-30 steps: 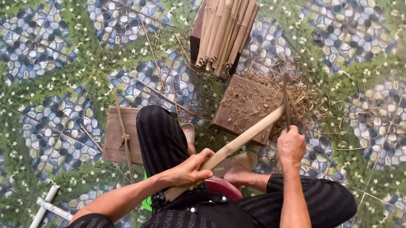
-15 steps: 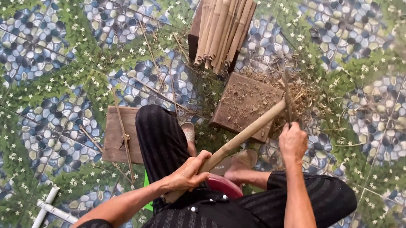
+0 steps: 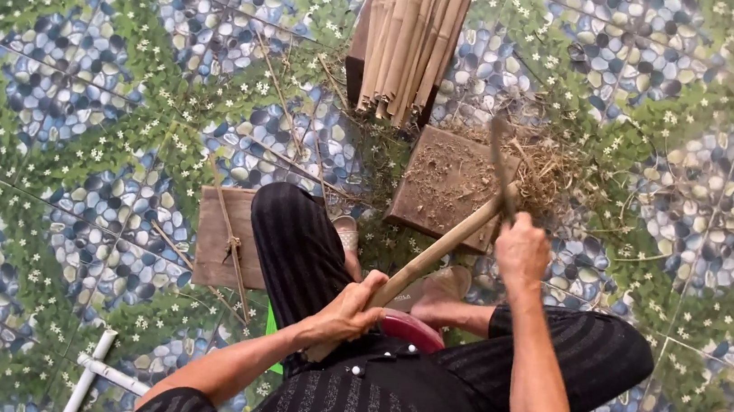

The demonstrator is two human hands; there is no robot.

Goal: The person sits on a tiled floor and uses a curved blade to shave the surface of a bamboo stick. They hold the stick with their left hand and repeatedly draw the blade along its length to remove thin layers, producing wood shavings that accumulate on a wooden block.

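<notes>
From the head camera we look straight down at a person seated low over a patterned tile floor (image 3: pixel 82 67), knees apart in dark striped trousers. Our left hand (image 3: pixel 347 308) is clenched around the near end of a pale bamboo stick (image 3: pixel 435 254), which slants up and away from the lap until its far end rests on the wooden block (image 3: pixel 442 187) set on the tiles in front. Our right hand (image 3: pixel 521 249) is closed around the handle of a dark blade (image 3: pixel 499 161), whose edge meets the stick's far end just over the block. Dry shavings (image 3: pixel 562 167) lie heaped on and beside the block, and a bundle of bamboo sticks (image 3: pixel 407 38) lies just beyond it. A flat board (image 3: pixel 223 236) with a knotted strip across it sits beside the left knee, and a white pipe frame (image 3: pixel 95 373) pokes in at the lower left. We judge the step in hand to be trimming the stick's tip; the next stroke calls for a steady left-hand hold and a blade kept angled away from the body.
</notes>
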